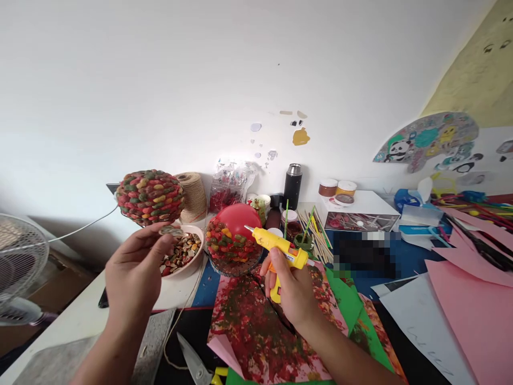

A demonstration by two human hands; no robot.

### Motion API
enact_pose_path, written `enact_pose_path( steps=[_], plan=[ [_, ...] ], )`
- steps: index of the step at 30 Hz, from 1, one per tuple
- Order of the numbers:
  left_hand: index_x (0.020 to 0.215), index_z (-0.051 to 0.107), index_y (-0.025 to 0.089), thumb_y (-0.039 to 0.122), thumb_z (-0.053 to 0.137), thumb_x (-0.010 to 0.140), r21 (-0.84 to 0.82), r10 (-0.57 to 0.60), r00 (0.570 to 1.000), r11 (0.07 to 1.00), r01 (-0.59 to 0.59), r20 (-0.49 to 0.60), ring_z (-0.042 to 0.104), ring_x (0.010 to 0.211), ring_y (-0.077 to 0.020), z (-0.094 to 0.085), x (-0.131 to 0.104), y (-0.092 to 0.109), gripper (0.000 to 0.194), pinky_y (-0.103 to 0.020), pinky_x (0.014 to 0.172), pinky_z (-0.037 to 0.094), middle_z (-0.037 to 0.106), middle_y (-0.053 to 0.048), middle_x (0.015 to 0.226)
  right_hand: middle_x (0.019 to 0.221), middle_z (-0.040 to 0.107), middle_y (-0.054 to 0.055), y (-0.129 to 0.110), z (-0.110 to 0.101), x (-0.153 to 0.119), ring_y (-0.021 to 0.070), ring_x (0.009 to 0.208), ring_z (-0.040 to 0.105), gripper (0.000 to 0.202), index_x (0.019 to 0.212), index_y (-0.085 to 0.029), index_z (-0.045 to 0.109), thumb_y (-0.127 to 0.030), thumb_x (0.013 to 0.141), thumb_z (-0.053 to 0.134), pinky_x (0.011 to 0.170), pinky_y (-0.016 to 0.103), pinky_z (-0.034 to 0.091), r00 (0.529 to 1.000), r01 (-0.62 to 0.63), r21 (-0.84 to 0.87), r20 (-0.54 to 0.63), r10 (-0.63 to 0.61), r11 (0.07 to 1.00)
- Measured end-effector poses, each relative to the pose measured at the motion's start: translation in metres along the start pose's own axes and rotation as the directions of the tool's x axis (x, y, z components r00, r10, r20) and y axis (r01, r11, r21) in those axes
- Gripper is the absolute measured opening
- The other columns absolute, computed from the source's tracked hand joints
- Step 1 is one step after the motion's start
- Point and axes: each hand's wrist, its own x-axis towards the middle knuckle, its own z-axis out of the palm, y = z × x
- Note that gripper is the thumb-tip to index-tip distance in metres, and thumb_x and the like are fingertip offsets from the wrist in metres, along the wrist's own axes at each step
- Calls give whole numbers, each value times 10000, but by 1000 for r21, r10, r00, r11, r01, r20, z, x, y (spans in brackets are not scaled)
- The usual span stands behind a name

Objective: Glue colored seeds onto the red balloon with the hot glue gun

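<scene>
In front of the bowl, my left hand (138, 262) is closed, pinching a small pale-brown nut shell (171, 230) between thumb and fingertips. My right hand (292, 291) grips a yellow hot glue gun (280, 247), its nozzle pointing left near a red balloon (242, 220). Red, green and yellow shells (228, 248) cover the balloon's lower part. Beyond my left hand is a ball (151, 197) covered all over in coloured shells. A pale pink bowl (194, 274) of loose shells stands behind my left hand, partly hidden by it.
Paint-stained paper (248, 326) lies under my right hand, with scissors (194, 361) at the front edge. Behind stand a twine spool (193, 195), a black flask (293, 187) and paint jars (347, 188). A fan (22, 256) is at left; pink paper (473, 321) lies right.
</scene>
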Motion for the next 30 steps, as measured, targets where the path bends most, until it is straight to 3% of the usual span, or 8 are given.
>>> enact_pose_path(
  steps=[3,5,12,15,19,21,30],
  plan=[
    [1065,861,241,440,929,831,224,108,976,963,-150,188,705,738,-181,10,-5,3,314,-274,665,586,827,-28,944,453,498,-42,-2,1,0,125,382,527,762,664,-196,681,-927,875,650,413,235,411,1000,1,10,-1,-1,1000],
    [1074,847,263,479,859,893,304,182,927,909,-286,329,729,772,-196,20,-4,7,283,-288,691,587,832,-40,1045,458,513,-36,-2,0,-1,128,390,537,752,664,-197,686,-910,898,640,429,242,436,1000,13,5,5,-13,1000],
    [1069,840,278,377,728,994,364,384,699,647,-670,604,754,835,-241,45,15,4,167,-360,826,583,841,-51,953,464,500,-45,-4,-2,-1,137,401,535,745,719,-205,697,-920,908,611,430,248,416,999,9,-6,45,-9,1000],
    [1074,839,262,319,660,1034,338,410,586,532,-776,699,769,928,-266,50,20,3,192,-388,859,577,857,-81,1007,463,499,-47,-4,-3,-2,135,403,525,738,738,-201,705,-910,917,610,443,252,413,998,-3,-8,59,4,1000],
    [1102,835,244,291,621,1063,313,412,471,395,-864,780,763,968,-285,56,23,6,222,-417,876,577,856,-108,1073,483,510,-49,-1,-2,-1,128,404,520,738,749,-196,703,-912,908,624,450,252,404,998,-16,15,65,15,1000],
    [1110,835,235,287,599,1076,314,397,444,352,-882,803,754,969,-296,57,23,6,243,-438,881,577,851,-119,1081,495,520,-49,1,-2,-1,121,404,518,734,748,-195,702,-908,908,633,452,248,404,998,-14,32,59,13,999],
    [1146,837,248,284,575,1090,339,342,432,299,-892,835,737,1005,-307,59,19,0,270,-473,933,555,842,-117,1115,486,518,-53,-4,-1,-3,121,400,519,724,761,-194,732,-895,916,633,438,238,399,996,-9,11,84,8,1000]
  ],
)
